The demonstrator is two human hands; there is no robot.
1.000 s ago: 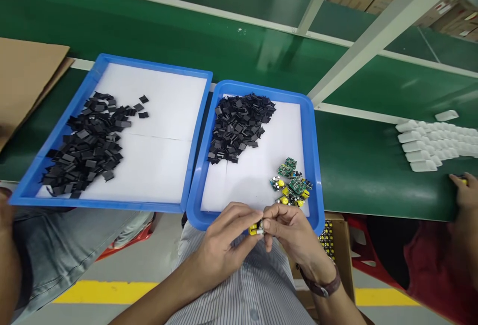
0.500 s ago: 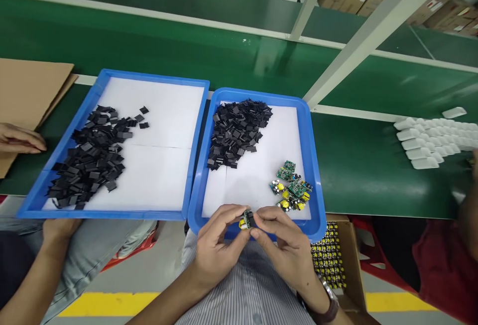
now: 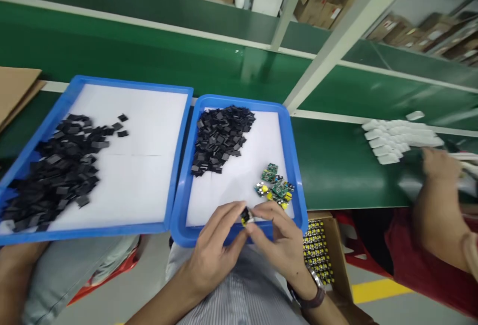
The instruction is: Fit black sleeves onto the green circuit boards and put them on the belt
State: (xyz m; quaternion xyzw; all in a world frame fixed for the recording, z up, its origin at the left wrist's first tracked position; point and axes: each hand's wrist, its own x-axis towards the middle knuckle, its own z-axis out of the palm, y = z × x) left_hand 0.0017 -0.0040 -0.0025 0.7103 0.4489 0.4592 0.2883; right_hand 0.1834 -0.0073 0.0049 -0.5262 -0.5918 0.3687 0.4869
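1. Fingertips closing, a worker's left grip (image 3: pixel 218 248) is pinching a small component (image 3: pixel 245 216) with yellow and black parts, while the right grip (image 3: pixel 278 240) is grasping its other side.
2. The held component is hovering above the near rim of a blue tray (image 3: pixel 295 175).
3. Inside that tray, black pieces (image 3: pixel 220 138) are lying heaped at far left; green circuit boards (image 3: pixel 277 188) are sitting toward the near right.
4. A second tray (image 3: pixel 179 156), just left, is holding similar dark pieces (image 3: pixel 59 165).
5. On the green tabletop (image 3: pixel 328 175), white pieces (image 3: pixel 398 138) are lying near a co-worker's hand (image 3: pixel 442 163).
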